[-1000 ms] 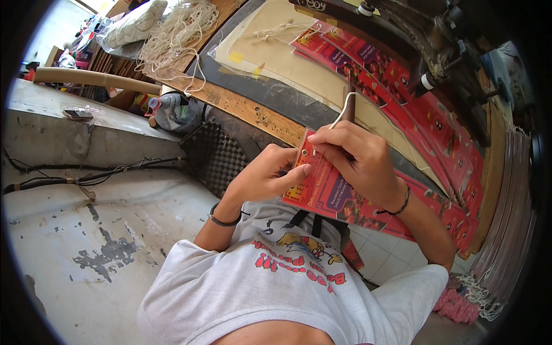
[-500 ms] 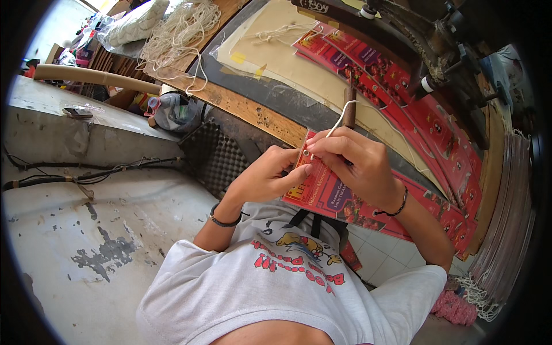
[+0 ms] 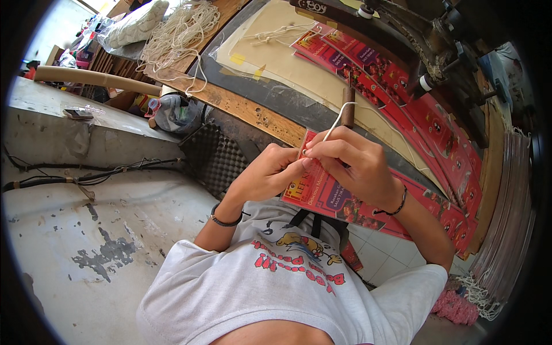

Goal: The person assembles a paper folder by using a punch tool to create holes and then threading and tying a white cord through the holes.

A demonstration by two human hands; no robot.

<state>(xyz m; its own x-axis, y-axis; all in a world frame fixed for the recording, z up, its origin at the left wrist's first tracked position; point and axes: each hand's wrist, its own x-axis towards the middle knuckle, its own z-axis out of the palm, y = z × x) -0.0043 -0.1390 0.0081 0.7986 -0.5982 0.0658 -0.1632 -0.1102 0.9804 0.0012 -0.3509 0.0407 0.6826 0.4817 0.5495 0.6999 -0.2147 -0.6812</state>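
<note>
A long red printed card (image 3: 319, 198) with a small eyelet at its end lies slanting across my lap and the table edge. My left hand (image 3: 267, 172) pinches the card's corner between thumb and fingers, just beside the eyelet. Close by, my right hand (image 3: 359, 164) is closed on a white cord (image 3: 339, 118), with its fingertips at the eyelet. Whether the cord's tip is through the hole is hidden by the fingers. The cord loops up past a tool with a brown wooden handle (image 3: 348, 106), which rests on the table.
More red cards (image 3: 402, 109) lie overlapping on the table beside tan sheets (image 3: 282, 43). A tangle of white cord (image 3: 181, 34) sits at the far left. At right stand a dark metal machine (image 3: 434, 63) and a hanging bundle of corded strips (image 3: 506, 207).
The fingertips of both hands have shifted very slightly at the eyelet, with the card's end tilting a little. The cord's loop has moved slightly left and down.
</note>
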